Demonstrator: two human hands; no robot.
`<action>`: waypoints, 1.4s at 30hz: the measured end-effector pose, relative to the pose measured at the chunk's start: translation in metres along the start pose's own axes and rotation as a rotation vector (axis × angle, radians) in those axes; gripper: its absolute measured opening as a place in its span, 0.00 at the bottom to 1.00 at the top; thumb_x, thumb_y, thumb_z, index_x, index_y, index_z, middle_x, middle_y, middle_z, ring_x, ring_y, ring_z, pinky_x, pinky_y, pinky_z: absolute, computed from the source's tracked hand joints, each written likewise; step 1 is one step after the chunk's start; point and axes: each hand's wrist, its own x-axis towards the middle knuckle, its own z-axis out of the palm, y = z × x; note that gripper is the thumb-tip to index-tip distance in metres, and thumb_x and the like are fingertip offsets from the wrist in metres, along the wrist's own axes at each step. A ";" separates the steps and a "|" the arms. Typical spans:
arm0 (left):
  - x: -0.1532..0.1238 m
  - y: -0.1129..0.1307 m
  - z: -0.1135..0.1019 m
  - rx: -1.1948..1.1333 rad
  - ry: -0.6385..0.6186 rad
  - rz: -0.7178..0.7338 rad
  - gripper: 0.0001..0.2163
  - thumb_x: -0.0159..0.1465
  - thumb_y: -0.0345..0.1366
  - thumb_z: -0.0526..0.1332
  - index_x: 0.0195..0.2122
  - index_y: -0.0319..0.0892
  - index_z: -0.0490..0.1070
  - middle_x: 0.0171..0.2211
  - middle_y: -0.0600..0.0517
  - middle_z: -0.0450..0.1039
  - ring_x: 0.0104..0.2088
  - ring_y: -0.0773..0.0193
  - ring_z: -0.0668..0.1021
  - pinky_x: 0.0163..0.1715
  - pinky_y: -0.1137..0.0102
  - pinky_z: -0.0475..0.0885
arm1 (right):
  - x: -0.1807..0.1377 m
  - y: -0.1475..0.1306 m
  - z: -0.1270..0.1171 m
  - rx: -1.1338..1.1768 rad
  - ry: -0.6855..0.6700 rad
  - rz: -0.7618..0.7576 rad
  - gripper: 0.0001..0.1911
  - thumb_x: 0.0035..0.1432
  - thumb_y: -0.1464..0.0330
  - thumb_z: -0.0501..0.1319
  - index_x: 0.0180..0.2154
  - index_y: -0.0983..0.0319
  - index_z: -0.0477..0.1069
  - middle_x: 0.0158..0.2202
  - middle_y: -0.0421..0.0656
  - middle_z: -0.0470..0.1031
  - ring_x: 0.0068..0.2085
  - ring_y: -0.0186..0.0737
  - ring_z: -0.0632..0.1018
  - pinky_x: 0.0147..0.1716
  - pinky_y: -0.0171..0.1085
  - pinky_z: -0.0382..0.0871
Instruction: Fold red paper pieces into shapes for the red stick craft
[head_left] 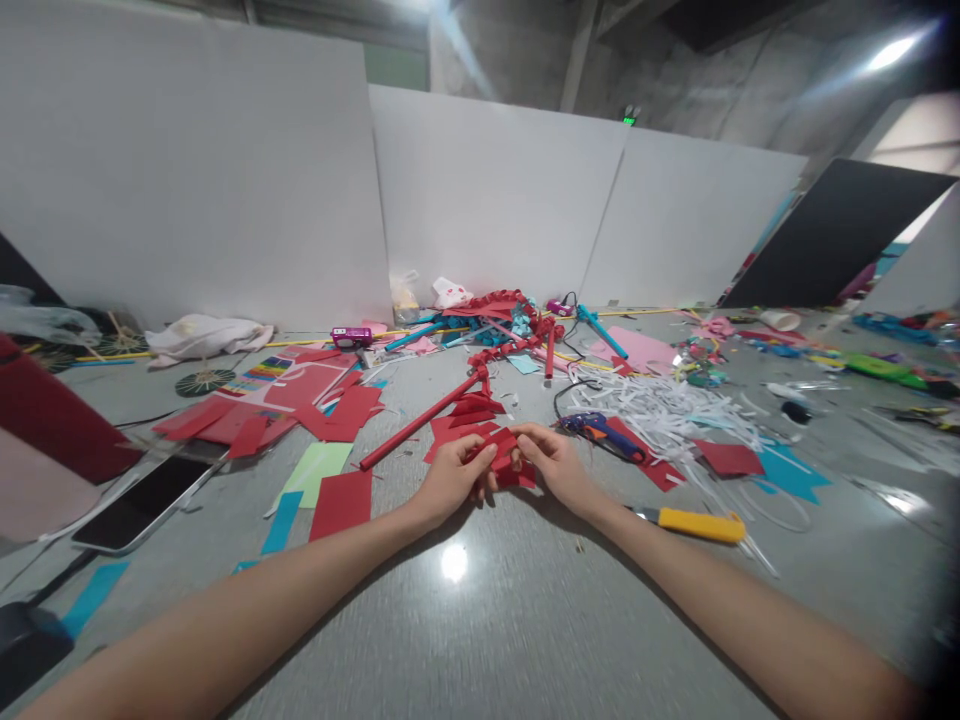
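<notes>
Between my two hands is a small piece of red paper [501,450], pinched from both sides just above the grey surface. My left hand [454,476] has its thumb on top and its fingers curled beneath. My right hand [553,464] grips the opposite edge between thumb and forefinger. Beyond the hands lie more red paper pieces and a red paper tube [420,420] with a knotted red paper chain [517,345] at its far end. A blue glue gun [604,436] rests just right of my right hand.
Nearer the right forearm lies a yellow-handled cutter [701,524]. White paper shreds [660,405] spread behind the glue gun. Red sheets [341,504], a green sheet [315,472] and a phone [150,498] lie at left. White panels [495,190] stand at the back.
</notes>
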 end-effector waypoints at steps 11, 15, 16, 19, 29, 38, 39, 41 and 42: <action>0.001 -0.002 -0.001 0.008 0.017 0.005 0.19 0.68 0.53 0.58 0.36 0.40 0.68 0.21 0.53 0.75 0.16 0.69 0.74 0.16 0.76 0.64 | 0.002 0.001 -0.004 -0.002 -0.040 0.040 0.21 0.63 0.52 0.63 0.45 0.64 0.76 0.28 0.39 0.73 0.30 0.35 0.73 0.34 0.36 0.68; 0.001 -0.002 -0.001 0.037 0.021 0.009 0.18 0.68 0.52 0.59 0.35 0.40 0.68 0.22 0.52 0.75 0.16 0.69 0.74 0.16 0.76 0.64 | 0.002 -0.001 -0.003 -0.018 -0.042 0.034 0.20 0.63 0.52 0.64 0.41 0.63 0.76 0.28 0.39 0.73 0.29 0.35 0.72 0.33 0.35 0.68; 0.001 -0.002 -0.001 0.045 0.021 0.008 0.18 0.68 0.52 0.59 0.35 0.40 0.69 0.22 0.52 0.75 0.16 0.69 0.74 0.16 0.76 0.64 | 0.002 -0.001 -0.003 -0.018 -0.044 0.038 0.20 0.62 0.52 0.64 0.41 0.63 0.76 0.28 0.39 0.73 0.29 0.35 0.72 0.32 0.35 0.68; 0.000 -0.002 0.000 0.056 0.009 0.015 0.18 0.68 0.52 0.59 0.35 0.39 0.69 0.21 0.53 0.75 0.16 0.69 0.73 0.16 0.76 0.64 | 0.002 0.000 -0.001 -0.016 -0.051 0.050 0.19 0.63 0.52 0.64 0.39 0.63 0.76 0.29 0.40 0.74 0.29 0.35 0.72 0.31 0.35 0.68; 0.001 -0.004 -0.001 0.026 -0.006 0.001 0.18 0.68 0.53 0.58 0.35 0.41 0.66 0.20 0.54 0.74 0.16 0.69 0.74 0.16 0.76 0.63 | 0.004 0.001 -0.004 -0.041 -0.052 0.026 0.21 0.66 0.51 0.60 0.34 0.63 0.75 0.28 0.40 0.73 0.29 0.36 0.72 0.31 0.35 0.66; 0.000 0.001 0.000 0.050 -0.005 0.004 0.17 0.68 0.51 0.59 0.36 0.40 0.68 0.20 0.54 0.74 0.15 0.70 0.72 0.16 0.77 0.63 | 0.004 0.001 -0.003 -0.033 -0.033 0.057 0.19 0.63 0.52 0.64 0.37 0.63 0.77 0.27 0.39 0.72 0.27 0.34 0.70 0.29 0.34 0.65; 0.000 0.001 0.000 0.053 -0.003 0.009 0.18 0.68 0.52 0.59 0.36 0.40 0.68 0.20 0.54 0.74 0.15 0.70 0.72 0.16 0.77 0.63 | 0.003 0.001 -0.003 -0.034 -0.030 0.064 0.20 0.62 0.52 0.64 0.37 0.63 0.77 0.27 0.39 0.72 0.27 0.34 0.70 0.28 0.34 0.65; 0.000 0.001 0.000 0.054 -0.005 0.012 0.18 0.68 0.52 0.59 0.36 0.40 0.68 0.21 0.53 0.74 0.15 0.70 0.72 0.16 0.77 0.63 | 0.003 0.001 -0.003 -0.036 -0.026 0.072 0.21 0.62 0.51 0.64 0.38 0.64 0.77 0.27 0.39 0.72 0.26 0.33 0.69 0.27 0.33 0.64; 0.000 0.000 0.000 0.052 -0.006 0.012 0.18 0.68 0.53 0.59 0.36 0.40 0.68 0.21 0.53 0.74 0.15 0.70 0.72 0.16 0.77 0.63 | 0.003 0.001 -0.003 -0.038 -0.028 0.074 0.21 0.62 0.51 0.64 0.38 0.64 0.77 0.27 0.39 0.72 0.26 0.33 0.69 0.27 0.33 0.64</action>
